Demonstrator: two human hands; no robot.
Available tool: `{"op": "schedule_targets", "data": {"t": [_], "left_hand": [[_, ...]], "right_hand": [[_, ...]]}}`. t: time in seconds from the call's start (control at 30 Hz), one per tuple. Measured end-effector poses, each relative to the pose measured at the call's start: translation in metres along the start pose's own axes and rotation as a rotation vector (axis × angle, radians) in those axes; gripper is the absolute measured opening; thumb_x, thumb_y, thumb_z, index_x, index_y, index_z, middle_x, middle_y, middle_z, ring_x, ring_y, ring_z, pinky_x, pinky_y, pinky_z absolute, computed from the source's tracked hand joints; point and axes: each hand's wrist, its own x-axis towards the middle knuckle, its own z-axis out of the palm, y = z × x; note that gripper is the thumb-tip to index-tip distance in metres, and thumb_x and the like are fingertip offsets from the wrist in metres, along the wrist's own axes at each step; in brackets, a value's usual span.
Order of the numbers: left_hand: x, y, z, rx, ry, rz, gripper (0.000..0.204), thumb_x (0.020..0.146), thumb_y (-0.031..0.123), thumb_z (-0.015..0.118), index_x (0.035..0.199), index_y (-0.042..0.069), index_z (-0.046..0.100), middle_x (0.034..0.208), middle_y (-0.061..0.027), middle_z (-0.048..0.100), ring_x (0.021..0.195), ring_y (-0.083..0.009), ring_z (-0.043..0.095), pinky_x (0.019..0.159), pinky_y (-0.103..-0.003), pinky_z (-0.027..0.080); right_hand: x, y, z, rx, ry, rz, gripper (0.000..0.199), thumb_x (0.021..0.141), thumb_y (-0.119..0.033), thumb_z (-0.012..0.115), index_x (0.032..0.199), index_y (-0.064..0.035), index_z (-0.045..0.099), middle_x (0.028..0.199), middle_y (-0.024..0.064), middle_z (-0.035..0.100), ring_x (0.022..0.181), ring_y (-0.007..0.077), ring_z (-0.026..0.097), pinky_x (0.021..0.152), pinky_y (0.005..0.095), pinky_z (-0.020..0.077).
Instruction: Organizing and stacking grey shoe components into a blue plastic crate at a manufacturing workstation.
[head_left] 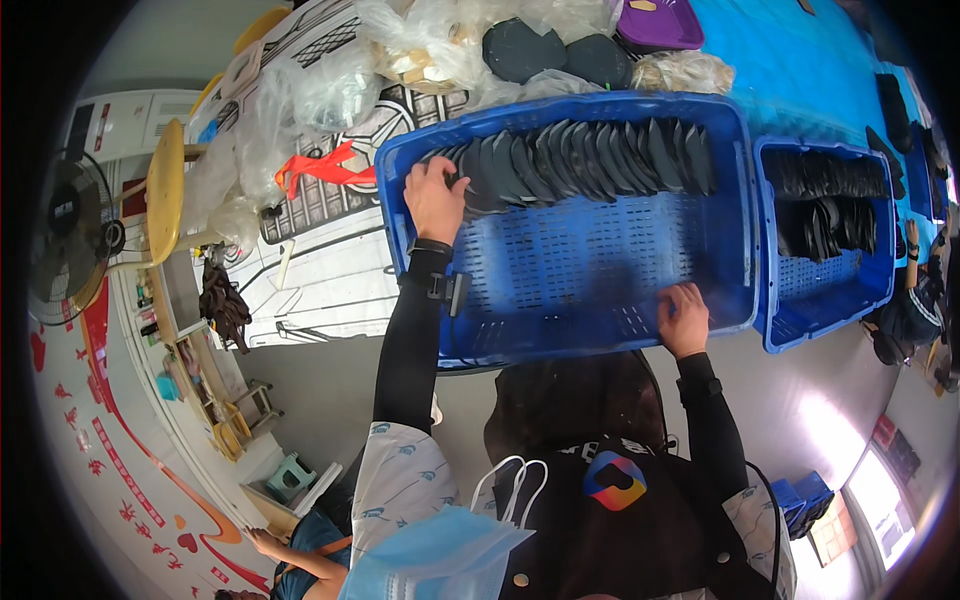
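A row of thin, curved black pieces (560, 160) stands on edge along the far side of a large blue plastic crate (600, 345). At the left end of this row, my left hand (435, 203) is closed around the end piece, its thumb and fingers bent; the palm hides part of that piece. My right hand (684, 320) hovers over the crate's near side, towards the right. Its fingers are loosely bent and slightly apart, with nothing visible in them. Both forearms wear black sleeves.
A second blue crate (828, 325) with more black pieces adjoins on the right. Beyond lie clear plastic bags (330, 95), black rounded pieces (523, 50) and a purple basket (660, 25). A red strip (325, 168) and a fan (70, 235) are leftward. Another person (310, 555) is lower left.
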Motion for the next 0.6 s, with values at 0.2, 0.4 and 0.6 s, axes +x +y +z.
{"op": "schedule_targets", "data": {"t": [0.2, 0.4, 0.6], "left_hand": [[-0.004, 0.023, 0.011, -0.042, 0.002, 0.06, 0.016, 0.084, 0.025, 0.082, 0.098, 0.019, 0.075, 0.103, -0.0069, 0.062, 0.104, -0.0337, 0.06, 0.089, -0.049, 0.045], [0.011, 0.031, 0.018, 0.02, -0.007, 0.052, 0.024, 0.083, 0.034, 0.084, 0.101, 0.021, 0.075, 0.102, -0.0079, 0.065, 0.104, -0.0334, 0.062, 0.089, -0.048, 0.048], [0.008, 0.052, 0.029, -0.023, -0.052, -0.004, 0.029, 0.083, 0.034, 0.085, 0.106, 0.019, 0.075, 0.098, -0.0082, 0.066, 0.1, -0.0324, 0.065, 0.087, -0.045, 0.052]], "right_hand": [[0.0, 0.001, -0.002, 0.01, -0.006, 0.005, 0.009, 0.08, 0.0, 0.066, 0.086, -0.0059, 0.069, 0.086, 0.0117, 0.071, 0.088, 0.0339, 0.067, 0.077, 0.0442, 0.0558], [0.001, 0.003, -0.004, -0.003, 0.006, -0.011, 0.009, 0.078, -0.002, 0.067, 0.086, -0.0064, 0.068, 0.085, 0.0115, 0.07, 0.087, 0.0338, 0.066, 0.075, 0.0449, 0.0555], [0.0, 0.003, -0.005, 0.009, 0.031, 0.006, 0.009, 0.078, -0.001, 0.067, 0.085, -0.0071, 0.068, 0.083, 0.0102, 0.069, 0.087, 0.0322, 0.066, 0.074, 0.0441, 0.0552]]}}
